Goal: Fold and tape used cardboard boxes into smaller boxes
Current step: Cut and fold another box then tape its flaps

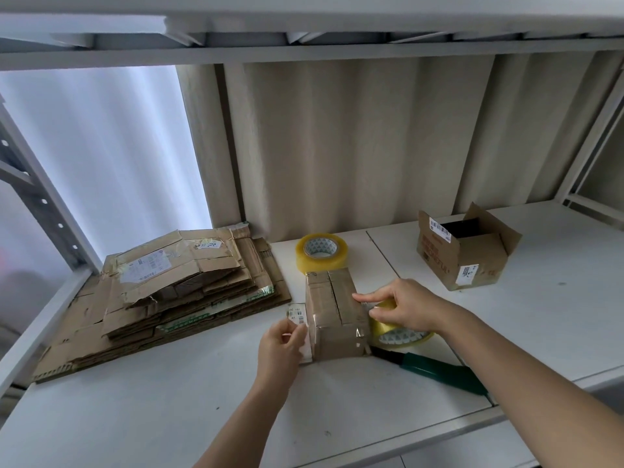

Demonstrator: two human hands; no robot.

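While the small taped box [334,319] sits on the white shelf [202,400] in my head view, I see the left hand [282,342] against its left side, fingers curled and pinching a white label flap [297,314]. The right hand [401,307] grips a roll of clear tape [400,334] just beside the box's right edge, forefinger stretched onto the box top. A second tape roll [320,253] stands behind the box, flattened cardboard [169,292] is piled to the left, an open box [467,248] stands to the right, and a green-handled cutter [439,369] lies near the front.
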